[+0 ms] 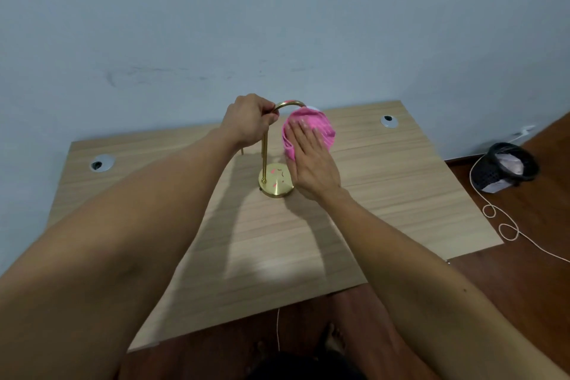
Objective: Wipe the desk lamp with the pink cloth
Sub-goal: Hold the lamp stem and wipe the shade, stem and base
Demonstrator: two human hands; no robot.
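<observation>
A gold desk lamp (275, 185) stands on the wooden desk (401, 188), with a round base, a thin upright pole and an arched neck. My left hand (248, 120) is closed around the top of the pole, where the arch begins. The pink cloth (317, 126) covers the lamp's head at the right end of the arch, so only a sliver of white shows above it. My right hand (311, 160) lies flat against the cloth's near side with fingers extended, pressing it onto the lamp head.
Two round cable grommets (101, 162) (388, 121) sit in the desk's far corners. A pale blue wall rises right behind the desk. On the wooden floor to the right are a black mesh bin (505, 168) and a loose white cord (505, 228).
</observation>
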